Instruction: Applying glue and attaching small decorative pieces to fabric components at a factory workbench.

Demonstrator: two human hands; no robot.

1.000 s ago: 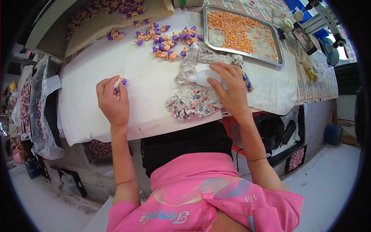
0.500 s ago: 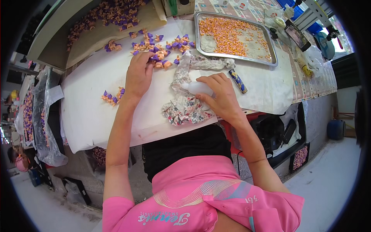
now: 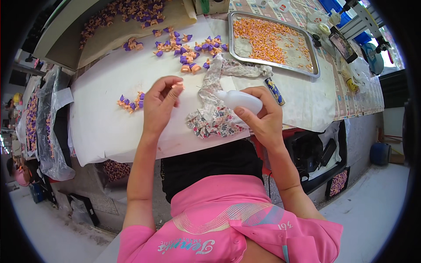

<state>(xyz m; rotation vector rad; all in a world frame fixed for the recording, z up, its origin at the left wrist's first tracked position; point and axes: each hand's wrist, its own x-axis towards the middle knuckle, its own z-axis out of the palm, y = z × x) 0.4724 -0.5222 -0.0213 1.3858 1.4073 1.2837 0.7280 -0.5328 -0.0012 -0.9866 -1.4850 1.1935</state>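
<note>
My left hand [image 3: 161, 103] is raised over the white paper, pinching a small peach-coloured plastic piece [image 3: 179, 85] between thumb and fingertips. Most of that piece is hidden by the fingers. My right hand [image 3: 266, 115] wraps round a white squeeze bottle [image 3: 244, 101], tilted so its thin needle tip points left toward the left hand. Beneath the tip lies a crumpled floral cloth [image 3: 215, 119]. Beyond the left hand sits a loose pile of small peach-and-purple plastic pieces [image 3: 188, 57]; a smaller group of them [image 3: 130, 103] lies just left of the wrist.
A metal tray [image 3: 316, 70] of small orange and pink pieces stands at the back right. A blue patterned tube [image 3: 274, 91] lies beside the right hand. At the far left, a box [image 3: 98, 50] holds many more purple pieces. A phone on a stand [image 3: 343, 44] is at the right.
My left hand has come back from the pile toward me with a small peach piece in its fingertips. My right hand has lifted the squeeze bottle off the cloth.
</note>
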